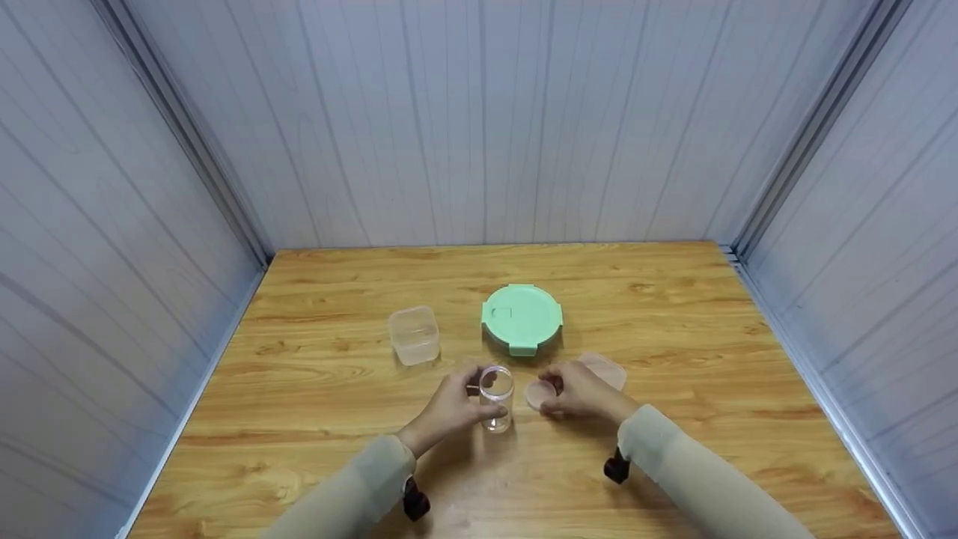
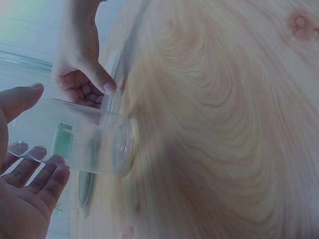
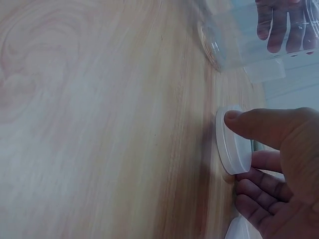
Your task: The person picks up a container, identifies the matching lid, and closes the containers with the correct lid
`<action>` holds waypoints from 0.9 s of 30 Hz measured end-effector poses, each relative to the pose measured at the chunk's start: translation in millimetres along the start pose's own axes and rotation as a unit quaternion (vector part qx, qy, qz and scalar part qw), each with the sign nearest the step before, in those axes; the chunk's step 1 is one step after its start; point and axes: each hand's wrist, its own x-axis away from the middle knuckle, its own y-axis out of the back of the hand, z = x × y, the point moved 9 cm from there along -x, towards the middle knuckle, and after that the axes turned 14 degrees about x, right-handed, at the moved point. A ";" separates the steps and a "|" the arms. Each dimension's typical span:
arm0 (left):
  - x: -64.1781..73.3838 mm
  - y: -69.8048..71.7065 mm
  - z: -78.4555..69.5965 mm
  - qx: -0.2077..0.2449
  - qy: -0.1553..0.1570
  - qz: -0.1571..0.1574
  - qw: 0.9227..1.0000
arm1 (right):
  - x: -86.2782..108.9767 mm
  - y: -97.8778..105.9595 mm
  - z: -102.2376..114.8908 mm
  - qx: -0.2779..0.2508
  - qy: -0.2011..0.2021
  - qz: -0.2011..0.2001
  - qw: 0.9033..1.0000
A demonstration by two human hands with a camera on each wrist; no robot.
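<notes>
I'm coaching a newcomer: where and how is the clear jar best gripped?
Probably around the side of the clear jar, from the left, as the left hand does: the jar is cylindrical and upright, so this leaves its open mouth uncovered. The right hand and round lid occupy the right side.

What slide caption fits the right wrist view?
The right hand pinches a round whitish lid near a clear jar at a wood-grain table.

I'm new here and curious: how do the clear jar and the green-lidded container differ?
The clear jar is open-topped, while the green-lidded container is covered. The jar is narrower than the container. The left hand holds the jar, but not the container. Both stand on the wooden table.
</notes>
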 end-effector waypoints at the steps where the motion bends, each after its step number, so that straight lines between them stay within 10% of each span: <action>1: -0.2 -0.3 0.9 0.000 0.002 0.001 1.000 | -0.1 0.1 0.4 0.000 0.002 0.001 1.000; 27: -1.5 -2.3 7.0 -0.021 0.039 0.023 0.999 | 0.7 2.6 3.2 0.014 0.002 0.000 1.000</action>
